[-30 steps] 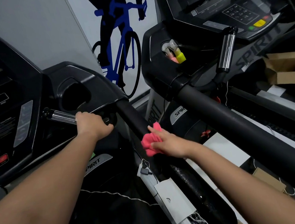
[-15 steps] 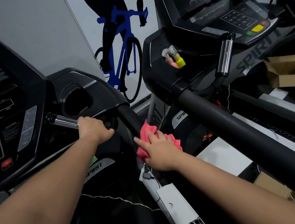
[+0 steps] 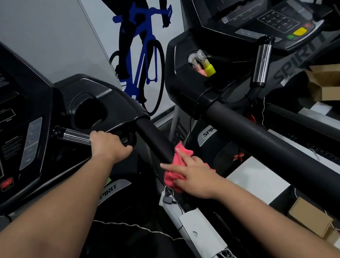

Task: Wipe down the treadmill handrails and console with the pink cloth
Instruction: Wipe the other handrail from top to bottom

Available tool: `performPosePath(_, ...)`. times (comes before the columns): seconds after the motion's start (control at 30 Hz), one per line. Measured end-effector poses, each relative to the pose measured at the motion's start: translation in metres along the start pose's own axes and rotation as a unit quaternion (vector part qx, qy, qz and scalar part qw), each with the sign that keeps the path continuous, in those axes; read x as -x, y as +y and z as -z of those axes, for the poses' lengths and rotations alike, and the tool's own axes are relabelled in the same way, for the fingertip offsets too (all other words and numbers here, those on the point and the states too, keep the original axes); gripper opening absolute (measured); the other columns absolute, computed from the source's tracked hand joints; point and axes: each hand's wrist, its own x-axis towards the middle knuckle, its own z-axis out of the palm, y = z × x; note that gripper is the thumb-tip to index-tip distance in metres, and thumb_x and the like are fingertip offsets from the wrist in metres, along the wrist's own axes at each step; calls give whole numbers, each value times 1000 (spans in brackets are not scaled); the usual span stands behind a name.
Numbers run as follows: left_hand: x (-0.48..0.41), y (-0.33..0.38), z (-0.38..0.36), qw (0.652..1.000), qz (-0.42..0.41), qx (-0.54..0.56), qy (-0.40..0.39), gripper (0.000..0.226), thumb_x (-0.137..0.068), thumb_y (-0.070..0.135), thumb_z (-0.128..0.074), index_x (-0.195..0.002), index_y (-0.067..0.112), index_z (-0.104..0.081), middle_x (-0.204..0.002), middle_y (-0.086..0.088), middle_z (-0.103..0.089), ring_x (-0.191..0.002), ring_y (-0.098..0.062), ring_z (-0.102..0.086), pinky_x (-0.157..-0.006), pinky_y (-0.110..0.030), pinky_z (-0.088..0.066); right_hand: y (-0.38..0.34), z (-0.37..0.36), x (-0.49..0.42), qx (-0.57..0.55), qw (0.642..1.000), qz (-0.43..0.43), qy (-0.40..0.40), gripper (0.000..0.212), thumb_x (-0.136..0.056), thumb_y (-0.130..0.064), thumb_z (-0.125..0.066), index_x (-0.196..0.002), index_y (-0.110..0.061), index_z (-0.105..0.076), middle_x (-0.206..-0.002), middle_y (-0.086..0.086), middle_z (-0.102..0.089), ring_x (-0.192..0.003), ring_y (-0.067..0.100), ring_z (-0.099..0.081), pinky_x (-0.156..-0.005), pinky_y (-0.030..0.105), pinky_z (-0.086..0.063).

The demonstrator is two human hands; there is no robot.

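R grip [image 3: 194,174] lies flat on the cloth [image 3: 170,177], fingers straight, pressing it to the rail [image 3: 155,139] approx. mid-length. It isn't clenched round it. L grip [image 3: 111,144] is clenched on the chrome bar [image 3: 73,137].

Risks as I see them: the cloth is bunched and only pinned by the palm, so on a round rail it could roll off and drop into the gap btwn machines. The adapter [image 3: 168,199] and its cord sit just below and could snag. The bar under my L grip may get missed. Console [image 3: 3,119] prob. not yet done.
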Motion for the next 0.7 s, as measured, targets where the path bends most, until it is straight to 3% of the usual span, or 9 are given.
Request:
performPosePath(0.1,0,0,0,1000,-1,-3,-3,56,-85,64,-29,-84,22,-65,-82,2,-63,-86,-19,-57,-84,-33,-35,5,-1,19,15,999,48,-21,48,-94,-34,-45,-131,-63,-35,-158,-16,9,-142,26,0,-114,48,-4)
performPosePath(0.23,-2,-1,0,1000,-3,-4,-16,56,-86,65,-28,-87,23,-66,-87,2,-65,-90,-19,-57,-84,-33,-34,27,3,16,-236,971,26,-29,49,-92,-21,-54,-129,-50,-42,-154,-1,-17,-137,16,-20,-116,28,-10)
performPosePath(0.3,-2,-1,0,1000,-3,-3,-22,56,-86,65,-28,-87,23,-65,-88,2,-64,-91,-19,-57,-86,-33,-35,30,6,8,-383,923,-7,-27,50,-87,-20,-53,-133,-38,-40,-143,2,-35,-128,10,-34,-110,18,-21)
performPosePath(0.37,-2,-1,-1,1000,-3,-1,-24,55,-86,65,-28,-85,23,-64,-85,2,-63,-90,-19,-56,-86,-33,-35,36,2,2,-525,849,-59,-24,46,-91,-14,-48,-135,-26,-42,-127,4,-51,-109,11,-52,-90,12,-41)
performPosePath(0.43,-1,-1,-1,1000,-5,0,-21,54,-86,64,-28,-83,23,-63,-84,2,-62,-89,-19,-56,-86,-33,-35,44,-4,-2,-613,777,-140,-17,28,-96,-17,-43,-122,-18,-54,-104,8,-65,-82,13,-63,-71,17,-50)
performPosePath(0.5,-1,-2,0,1000,-7,-1,-22,53,-86,63,-29,-84,23,-64,-85,2,-63,-89,-19,-55,-85,-33,-34,49,-10,1,-629,750,-204,-12,24,-97,-25,-42,-98,-13,-63,-76,8,-69,-61,13,-64,-61,21,-50)
performPosePath(0.6,-1,-3,2,1000,-8,1,-28,51,-86,62,-30,-85,23,-63,-88,2,-63,-92,-19,-55,-86,-33,-34,43,-7,3,-596,777,-203,-8,26,-99,-24,-39,-89,-13,-61,-69,3,-67,-55,7,-62,-57,17,-48)
performPosePath(0.67,-1,-1,2,1000,-9,-2,-29,51,-86,62,-29,-86,23,-62,-90,2,-63,-93,-19,-55,-87,-33,-34,34,-1,3,-502,856,-123,0,17,-97,-18,-41,-101,-13,-57,-88,2,-64,-72,3,-60,-69,14,-47)
performPosePath(0.7,-1,-1,2,1000,-8,-4,-28,51,-86,62,-29,-86,23,-62,-91,2,-64,-94,-19,-55,-87,-33,-33,29,0,3,-426,902,-73,6,21,-96,-16,-42,-113,-12,-54,-106,5,-61,-91,4,-58,-85,17,-44)
